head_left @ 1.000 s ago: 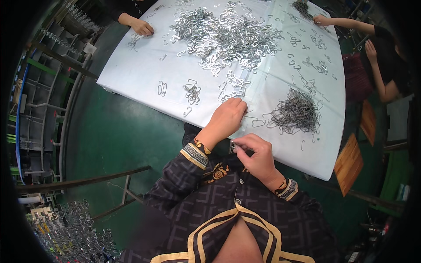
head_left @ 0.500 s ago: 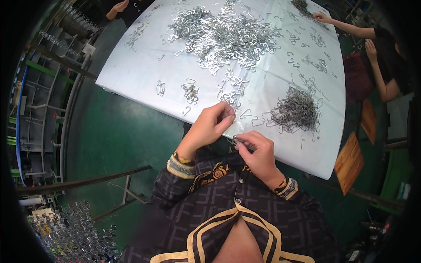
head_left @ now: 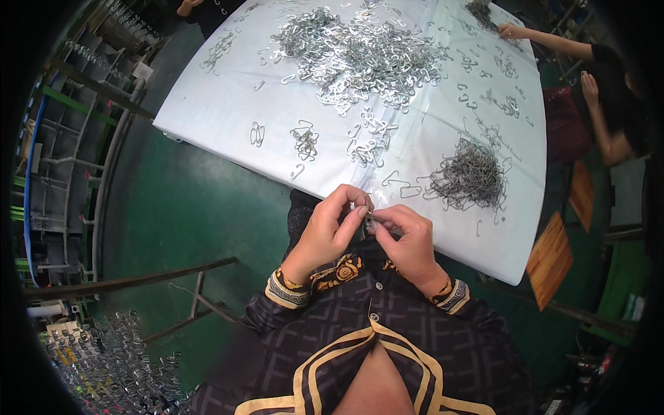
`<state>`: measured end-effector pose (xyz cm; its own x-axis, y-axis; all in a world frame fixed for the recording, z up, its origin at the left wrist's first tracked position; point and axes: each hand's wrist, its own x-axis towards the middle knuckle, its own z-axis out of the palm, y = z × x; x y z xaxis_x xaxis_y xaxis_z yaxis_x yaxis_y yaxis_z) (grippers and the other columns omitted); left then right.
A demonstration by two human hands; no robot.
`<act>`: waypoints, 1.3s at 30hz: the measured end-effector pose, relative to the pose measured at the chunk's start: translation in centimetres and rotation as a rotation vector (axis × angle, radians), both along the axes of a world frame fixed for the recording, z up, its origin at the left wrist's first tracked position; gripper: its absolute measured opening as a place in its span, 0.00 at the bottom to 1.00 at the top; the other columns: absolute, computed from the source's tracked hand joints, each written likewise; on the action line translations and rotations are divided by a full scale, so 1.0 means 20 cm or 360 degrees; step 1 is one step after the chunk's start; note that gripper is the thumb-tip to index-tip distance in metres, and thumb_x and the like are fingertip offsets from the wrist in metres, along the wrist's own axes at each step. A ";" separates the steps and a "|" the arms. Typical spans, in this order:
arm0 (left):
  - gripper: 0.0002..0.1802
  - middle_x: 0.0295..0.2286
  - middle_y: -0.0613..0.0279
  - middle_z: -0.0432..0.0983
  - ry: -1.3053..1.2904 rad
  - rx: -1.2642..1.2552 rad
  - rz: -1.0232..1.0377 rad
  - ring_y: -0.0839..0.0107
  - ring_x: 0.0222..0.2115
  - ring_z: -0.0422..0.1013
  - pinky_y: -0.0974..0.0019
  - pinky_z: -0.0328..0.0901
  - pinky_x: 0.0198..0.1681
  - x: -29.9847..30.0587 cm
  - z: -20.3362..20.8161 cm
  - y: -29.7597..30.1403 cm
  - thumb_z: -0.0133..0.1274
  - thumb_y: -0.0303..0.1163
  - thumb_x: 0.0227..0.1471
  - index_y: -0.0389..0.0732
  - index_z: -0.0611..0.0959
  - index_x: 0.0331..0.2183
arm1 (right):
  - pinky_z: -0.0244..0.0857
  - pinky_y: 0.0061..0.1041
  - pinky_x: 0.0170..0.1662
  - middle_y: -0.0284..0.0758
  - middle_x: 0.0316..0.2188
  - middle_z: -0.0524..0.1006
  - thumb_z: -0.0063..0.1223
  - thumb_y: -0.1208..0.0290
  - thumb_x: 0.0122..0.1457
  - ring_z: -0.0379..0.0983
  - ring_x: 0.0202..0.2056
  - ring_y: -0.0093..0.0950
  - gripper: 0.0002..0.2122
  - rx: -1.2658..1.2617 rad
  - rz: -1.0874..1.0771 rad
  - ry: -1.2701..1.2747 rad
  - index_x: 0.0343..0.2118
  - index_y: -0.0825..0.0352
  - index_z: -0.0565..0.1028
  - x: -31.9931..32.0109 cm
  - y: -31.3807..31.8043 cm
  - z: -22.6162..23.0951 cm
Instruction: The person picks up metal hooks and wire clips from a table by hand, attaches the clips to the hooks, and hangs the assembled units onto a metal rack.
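At the table's near edge my left hand (head_left: 332, 225) and my right hand (head_left: 408, 238) meet, both closed in a pinch. Between their fingertips is a small metal piece (head_left: 369, 218), mostly covered by the fingers, so its exact shape is unclear. Just beyond my hands lies a small group of shiny metal hooks (head_left: 368, 146). Farther back spreads a large heap of the same silver hooks (head_left: 366, 62). To the right of my hands sits a tangled pile of thin, darker wire clips (head_left: 470, 176), with a few loose ones beside it.
The white-covered table (head_left: 221, 124) also bears a little cluster of brownish metal pieces (head_left: 305, 142) at left. Another person's hand (head_left: 510, 31) reaches in at the far right. Wooden boards (head_left: 551, 259) stand right of the table. Racks of metal parts (head_left: 114, 360) fill the lower left.
My left hand has come down and toward me, bringing its fingertips against those of my right hand at the metal piece. The right hand has hardly moved.
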<state>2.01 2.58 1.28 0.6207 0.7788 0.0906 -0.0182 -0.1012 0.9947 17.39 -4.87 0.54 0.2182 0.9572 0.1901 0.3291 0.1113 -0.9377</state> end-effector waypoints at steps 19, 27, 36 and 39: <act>0.03 0.31 0.59 0.73 0.0149 0.0295 0.0219 0.73 0.31 0.69 0.71 0.65 0.36 -0.07 -0.01 -0.03 0.46 0.20 0.54 0.35 0.71 0.34 | 0.61 0.32 0.37 0.36 0.24 0.76 0.62 0.74 0.46 0.72 0.31 0.35 0.07 -0.0184 -0.0204 -0.0961 0.29 0.66 0.79 0.25 0.48 -0.35; 0.09 0.29 0.49 0.72 0.0384 0.0684 0.0525 0.49 0.32 0.69 0.55 0.65 0.36 -0.06 -0.09 -0.07 0.53 0.25 0.44 0.36 0.76 0.32 | 0.65 0.21 0.33 0.33 0.24 0.77 0.57 0.80 0.51 0.71 0.27 0.20 0.04 -0.0257 0.0167 0.0062 0.30 0.74 0.77 0.11 0.24 -0.06; 0.07 0.21 0.52 0.71 0.0286 0.0762 0.0519 0.53 0.28 0.68 0.54 0.62 0.32 0.06 -0.13 -0.12 0.50 0.30 0.47 0.36 0.74 0.24 | 0.65 0.19 0.39 0.34 0.31 0.75 0.53 0.77 0.59 0.70 0.33 0.20 0.08 -0.0158 0.0244 -0.0001 0.37 0.77 0.74 0.25 0.18 -0.07; 0.08 0.20 0.53 0.70 0.0359 0.0764 0.0551 0.54 0.27 0.68 0.55 0.61 0.31 0.06 -0.18 -0.13 0.51 0.30 0.47 0.35 0.73 0.23 | 0.67 0.38 0.46 0.51 0.41 0.76 0.60 0.62 0.54 0.74 0.42 0.40 0.20 -0.0295 0.0234 -0.0466 0.44 0.74 0.75 0.14 0.14 0.08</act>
<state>3.25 0.05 -2.28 0.3846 0.8432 0.3757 0.3006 -0.4992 0.8127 20.12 -2.04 2.16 0.0381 0.9983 0.0450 0.5795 0.0146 -0.8149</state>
